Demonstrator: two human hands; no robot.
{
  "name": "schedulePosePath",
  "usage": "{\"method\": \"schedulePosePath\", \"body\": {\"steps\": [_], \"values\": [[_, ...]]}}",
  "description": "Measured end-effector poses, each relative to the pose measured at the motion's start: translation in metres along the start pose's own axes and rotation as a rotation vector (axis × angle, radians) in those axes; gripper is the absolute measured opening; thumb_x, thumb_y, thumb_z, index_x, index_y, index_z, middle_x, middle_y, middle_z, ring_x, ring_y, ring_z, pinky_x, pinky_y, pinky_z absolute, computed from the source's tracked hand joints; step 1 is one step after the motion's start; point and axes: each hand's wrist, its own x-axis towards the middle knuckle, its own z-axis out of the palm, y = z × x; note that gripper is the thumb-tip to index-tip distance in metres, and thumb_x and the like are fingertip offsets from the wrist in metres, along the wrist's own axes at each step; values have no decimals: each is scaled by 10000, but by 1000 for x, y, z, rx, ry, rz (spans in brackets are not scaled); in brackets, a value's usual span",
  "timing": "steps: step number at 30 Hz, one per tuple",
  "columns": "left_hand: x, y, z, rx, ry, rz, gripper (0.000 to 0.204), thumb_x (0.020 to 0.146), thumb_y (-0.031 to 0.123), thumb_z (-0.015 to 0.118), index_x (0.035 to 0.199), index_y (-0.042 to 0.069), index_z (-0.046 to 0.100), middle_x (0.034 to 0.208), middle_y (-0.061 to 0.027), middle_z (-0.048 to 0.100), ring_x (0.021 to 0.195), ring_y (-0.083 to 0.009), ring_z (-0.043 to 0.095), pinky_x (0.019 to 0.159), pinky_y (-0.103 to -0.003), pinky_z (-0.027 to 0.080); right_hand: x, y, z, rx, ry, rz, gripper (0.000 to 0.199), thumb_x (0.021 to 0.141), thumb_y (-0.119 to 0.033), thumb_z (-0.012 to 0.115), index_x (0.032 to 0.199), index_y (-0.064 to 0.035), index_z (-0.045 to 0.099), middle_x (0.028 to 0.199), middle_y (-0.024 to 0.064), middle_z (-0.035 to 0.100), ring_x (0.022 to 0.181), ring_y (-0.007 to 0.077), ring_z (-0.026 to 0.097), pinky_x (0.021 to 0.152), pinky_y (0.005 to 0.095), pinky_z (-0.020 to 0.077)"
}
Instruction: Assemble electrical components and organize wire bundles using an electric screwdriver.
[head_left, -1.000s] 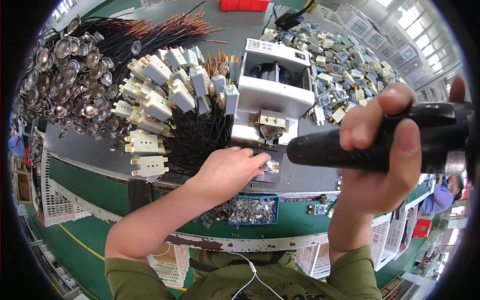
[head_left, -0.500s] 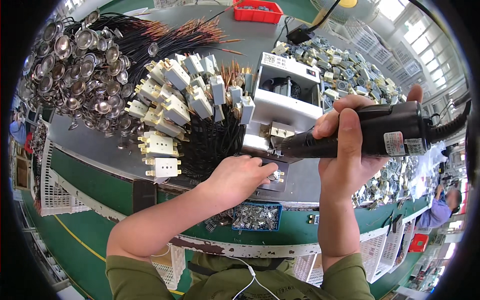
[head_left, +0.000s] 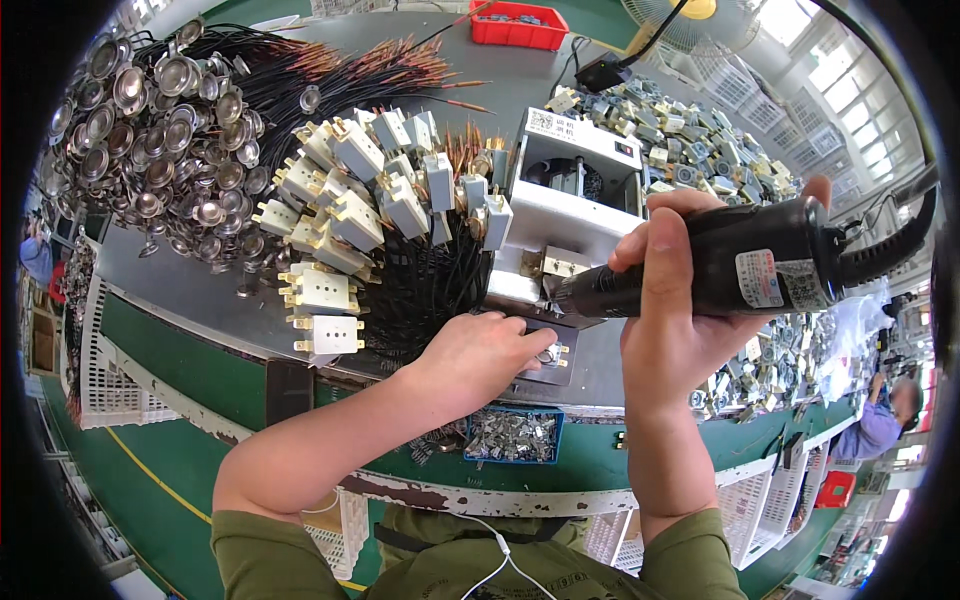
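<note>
Right hand point(head_left: 680, 310) is wrapped full-fist around a black powered screwdriver point(head_left: 740, 265), fingers curled tight over the barrel at centre right of the frame, the tool lying nearly level with its nose aimed left toward the small metal fixture plate point(head_left: 545, 355). That grip looks chosen to steady the weight while the tip lines up. Its thick black cable point(head_left: 890, 245) arcs off to the right edge.

Left hand point(head_left: 480, 355) sits palm-down just below centre, fingertips pressed together on a small pale part point(head_left: 552, 353) seated on that plate, apparently pinning it so it can't turn. The part is right under the screwdriver's nose, though I can't tell whether the tip touches it.

Behind stands a white boxy machine point(head_left: 570, 195), close against the work spot, so there's little room upward. To its left, a crowd of cream switch blocks point(head_left: 345, 215) on black wires point(head_left: 420, 285) spreads toward the hand; further upper left, a heap of round metal caps point(head_left: 150, 130). Upper right holds a pile of small grey parts point(head_left: 700, 135), and a red tray point(head_left: 520, 25) sits at the top.

Below the bench edge point(head_left: 200, 335), a blue bin of metal clips point(head_left: 510, 435) hangs near the left wrist. Open room is mostly toward the body, under both forearms.
</note>
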Motion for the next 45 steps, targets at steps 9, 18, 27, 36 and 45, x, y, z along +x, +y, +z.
{"method": "schedulePosePath", "body": {"steps": [9,18,27,36,45], "values": [[-2,-4,3,32,45,42,330,907,295,662,1207,160,636,825,-63,628,807,-278,672,678,-405,545,22,10,-5,182,-258,19,1021,898,3,676,1596,-132,-57,923,154,653,607,160,615,583,280,524],[0,0,-2,27,1,15,274,917,281,637,1142,124,619,816,-85,640,812,-298,682,683,-424,541,20,8,5,266,-311,33,981,904,36,642,1589,-114,-44,896,146,666,611,152,617,567,273,518],[-5,-6,3,-17,75,42,337,892,288,674,1191,134,647,817,-73,638,815,-288,668,683,-409,531,-2,-16,-3,176,-111,180,972,918,106,579,1598,-183,-51,927,148,651,598,140,595,564,290,523],[0,-3,-3,-33,15,17,266,899,283,669,1115,129,642,846,-68,658,854,-289,681,721,-411,541,-24,-13,-31,121,-147,148,996,939,-21,635,1593,-195,-95,904,142,622,584,152,585,578,314,524],[1,1,-6,-12,-11,1,249,910,286,658,1081,111,615,861,-87,661,860,-294,683,714,-416,552,-29,-10,-35,119,-145,172,987,964,-34,622,1584,-184,-131,934,142,618,619,146,594,602,325,533]]}}
